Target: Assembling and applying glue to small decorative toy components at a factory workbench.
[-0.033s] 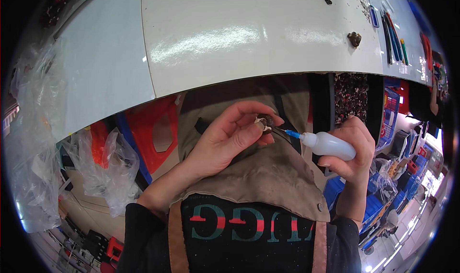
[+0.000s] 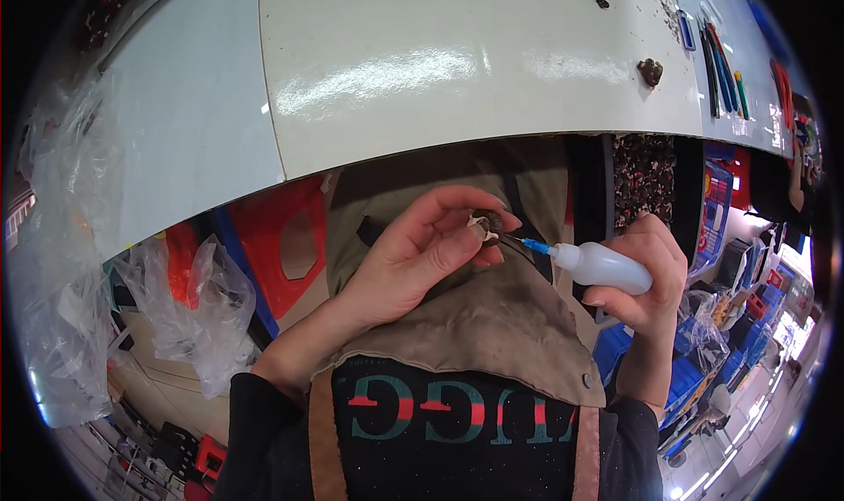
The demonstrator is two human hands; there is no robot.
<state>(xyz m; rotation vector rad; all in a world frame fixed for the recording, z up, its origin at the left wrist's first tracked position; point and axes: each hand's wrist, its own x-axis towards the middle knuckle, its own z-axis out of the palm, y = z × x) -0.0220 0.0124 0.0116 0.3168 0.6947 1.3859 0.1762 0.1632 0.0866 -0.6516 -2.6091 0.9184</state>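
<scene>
Over my lap, my left hand (image 2: 426, 250) pinches a small dark brown lumpy piece (image 2: 490, 222) with a whitish patch between thumb and fingers. The fingertips hide part of it. My right hand (image 2: 655, 277) is wrapped round a translucent white squeeze bottle (image 2: 607, 267), tilted so that its nozzle points left. A blue needle tip (image 2: 534, 246) sits on the nozzle. The thin needle's end is right beside the brown piece; whether they touch I cannot tell.
Ahead is a pale worktable (image 2: 378, 141) with a similar brown lump (image 2: 651, 72) and several hand tools (image 2: 723, 75) at its right. A bin of dark pieces (image 2: 643, 180) stands below the edge. Clear plastic bags (image 2: 207, 308) hang left, near a red stool (image 2: 286, 246).
</scene>
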